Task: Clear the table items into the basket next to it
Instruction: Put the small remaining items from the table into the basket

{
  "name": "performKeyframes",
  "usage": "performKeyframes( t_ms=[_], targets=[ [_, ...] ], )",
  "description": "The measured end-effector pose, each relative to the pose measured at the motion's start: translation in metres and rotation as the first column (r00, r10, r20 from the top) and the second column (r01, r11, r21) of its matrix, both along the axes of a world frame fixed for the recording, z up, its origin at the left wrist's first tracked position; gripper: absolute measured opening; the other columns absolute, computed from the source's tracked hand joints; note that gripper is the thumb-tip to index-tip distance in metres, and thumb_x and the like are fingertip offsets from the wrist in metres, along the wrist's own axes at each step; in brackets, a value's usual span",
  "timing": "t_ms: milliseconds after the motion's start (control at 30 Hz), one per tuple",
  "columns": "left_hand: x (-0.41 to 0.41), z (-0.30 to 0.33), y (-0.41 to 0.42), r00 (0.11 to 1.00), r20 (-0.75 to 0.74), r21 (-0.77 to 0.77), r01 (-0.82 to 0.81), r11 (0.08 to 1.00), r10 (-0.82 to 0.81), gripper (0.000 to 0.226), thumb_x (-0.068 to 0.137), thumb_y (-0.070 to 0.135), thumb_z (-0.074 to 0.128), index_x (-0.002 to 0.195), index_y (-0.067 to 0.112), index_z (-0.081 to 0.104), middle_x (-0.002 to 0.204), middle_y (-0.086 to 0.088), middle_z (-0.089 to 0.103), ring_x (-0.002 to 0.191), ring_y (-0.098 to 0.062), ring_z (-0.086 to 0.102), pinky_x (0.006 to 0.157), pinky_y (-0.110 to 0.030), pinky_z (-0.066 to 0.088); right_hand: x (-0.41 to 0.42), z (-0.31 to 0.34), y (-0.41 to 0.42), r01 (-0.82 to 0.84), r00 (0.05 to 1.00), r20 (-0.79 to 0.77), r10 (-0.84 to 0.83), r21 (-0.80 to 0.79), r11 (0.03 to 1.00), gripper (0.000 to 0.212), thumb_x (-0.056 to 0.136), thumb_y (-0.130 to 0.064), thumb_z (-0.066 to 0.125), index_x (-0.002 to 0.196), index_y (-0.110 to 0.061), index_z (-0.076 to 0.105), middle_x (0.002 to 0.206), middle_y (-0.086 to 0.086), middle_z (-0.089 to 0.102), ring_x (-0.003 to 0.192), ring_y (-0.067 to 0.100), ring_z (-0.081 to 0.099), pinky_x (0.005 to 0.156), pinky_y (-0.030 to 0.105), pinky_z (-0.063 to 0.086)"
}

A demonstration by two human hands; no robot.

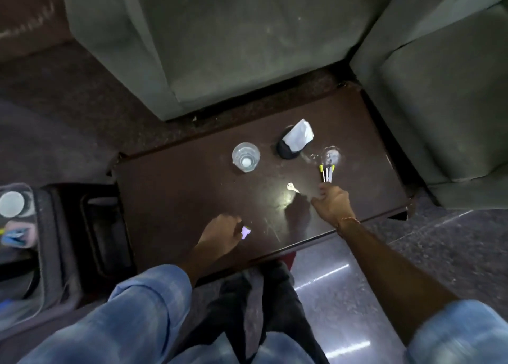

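On the dark brown table (176,187) stand a clear glass (245,157), a black holder with white tissue (295,139) and a small white spoon (292,187). My right hand (331,202) grips a bundle of pens with yellow ends (326,173) over the table's right part. Near the front edge, my left hand (224,233) is curled around a small white-purple object (245,232). The basket (19,226) stands at the far left on the floor, with a white lid and blue items inside.
Grey sofas (220,47) border the table at the back and at the right (445,88). A dark frame (96,226) sits between table and basket. A light glare (331,156) shines on the table near the pens. My legs are below the front edge.
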State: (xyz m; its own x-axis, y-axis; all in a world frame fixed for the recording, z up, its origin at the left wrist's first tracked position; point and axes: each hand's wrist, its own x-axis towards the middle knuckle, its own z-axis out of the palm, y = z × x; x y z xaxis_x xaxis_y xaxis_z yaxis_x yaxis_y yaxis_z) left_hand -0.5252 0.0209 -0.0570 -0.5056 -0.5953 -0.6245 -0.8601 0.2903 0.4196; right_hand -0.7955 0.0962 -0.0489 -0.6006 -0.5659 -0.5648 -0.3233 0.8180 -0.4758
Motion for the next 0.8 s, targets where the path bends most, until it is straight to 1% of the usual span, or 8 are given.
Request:
performKeyframes(
  t_ms=[100,167,233,333,467,600,700,800],
  targets=[
    [-0.001,-0.026,0.009,0.996,0.041,0.041,-0.079,0.996,0.077,0.044,0.083,0.032,0.070,0.120,0.009,0.062,0.115,-0.012,0.067,0.109,-0.031,0.063,0.090,-0.038,0.050,-0.004,-0.033,-0.011,-0.129,0.992,-0.003,0.129,0.046,0.991,0.040,0.083,-0.013,0.068,0.121,-0.003,0.061,0.108,0.017,0.070,0.104,0.029,0.066,0.092,0.020,0.043],
    [-0.005,-0.043,0.015,0.991,0.065,0.058,-0.120,0.991,0.116,0.049,0.080,0.031,0.073,0.122,0.008,0.060,0.116,-0.014,0.065,0.110,-0.033,0.062,0.091,-0.038,0.049,-0.004,-0.051,-0.020,-0.234,0.971,-0.035,0.237,0.088,0.968,0.031,0.084,-0.015,0.065,0.114,-0.005,0.063,0.099,0.017,0.071,0.102,0.030,0.067,0.088,0.022,0.044],
    [-0.009,-0.059,0.021,0.986,0.082,0.058,-0.152,0.987,0.147,0.045,0.078,0.029,0.075,0.114,0.007,0.060,0.113,-0.015,0.065,0.107,-0.034,0.061,0.087,-0.037,0.049,-0.003,-0.066,-0.028,-0.281,0.957,-0.047,0.287,0.099,0.955,0.023,0.084,-0.015,0.064,0.106,-0.009,0.063,0.094,0.015,0.070,0.101,0.031,0.068,0.087,0.026,0.046],
    [-0.016,-0.079,0.031,0.973,0.122,0.028,-0.198,0.980,0.194,0.037,0.078,0.028,0.076,0.103,0.007,0.059,0.107,-0.015,0.063,0.102,-0.034,0.060,0.084,-0.039,0.049,0.000,-0.087,-0.036,-0.343,0.934,-0.066,0.352,0.121,0.932,0.026,0.084,-0.017,0.063,0.107,-0.004,0.065,0.103,0.021,0.069,0.100,0.036,0.065,0.086,0.035,0.050],
    [-0.022,-0.103,0.040,0.953,0.193,-0.042,-0.228,0.973,0.231,0.037,0.084,0.029,0.072,0.109,0.006,0.057,0.110,-0.013,0.063,0.103,-0.031,0.060,0.082,-0.039,0.050,0.001,-0.111,-0.045,-0.405,0.901,-0.087,0.425,0.179,0.897,0.029,0.089,-0.021,0.060,0.113,-0.006,0.065,0.112,0.021,0.063,0.104,0.036,0.062,0.086,0.037,0.051],
    [-0.026,-0.118,0.040,0.952,0.202,-0.082,-0.215,0.973,0.228,0.026,0.091,0.026,0.062,0.106,0.006,0.057,0.107,-0.014,0.064,0.099,-0.033,0.062,0.079,-0.042,0.050,0.001,-0.125,-0.047,-0.438,0.866,-0.139,0.481,0.252,0.863,0.034,0.093,-0.025,0.058,0.119,-0.004,0.061,0.123,0.020,0.055,0.110,0.038,0.057,0.088,0.042,0.052],
    [-0.028,-0.121,0.040,0.954,0.227,-0.112,-0.172,0.979,0.194,0.023,0.093,0.027,0.058,0.107,0.009,0.056,0.107,-0.013,0.064,0.098,-0.033,0.063,0.082,-0.043,0.050,0.002,-0.128,-0.049,-0.455,0.831,-0.218,0.513,0.266,0.850,0.032,0.096,-0.029,0.053,0.116,-0.004,0.060,0.117,0.020,0.059,0.106,0.040,0.060,0.084,0.046,0.054],
    [-0.028,-0.122,0.041,0.954,0.240,-0.128,-0.150,0.980,0.177,0.020,0.094,0.028,0.056,0.107,0.013,0.058,0.108,-0.007,0.065,0.099,-0.030,0.064,0.084,-0.041,0.048,0.002,-0.131,-0.054,-0.477,0.810,-0.219,0.544,0.292,0.829,0.030,0.097,-0.028,0.050,0.112,-0.005,0.062,0.110,0.021,0.064,0.103,0.040,0.063,0.082,0.044,0.053]
  ],
)
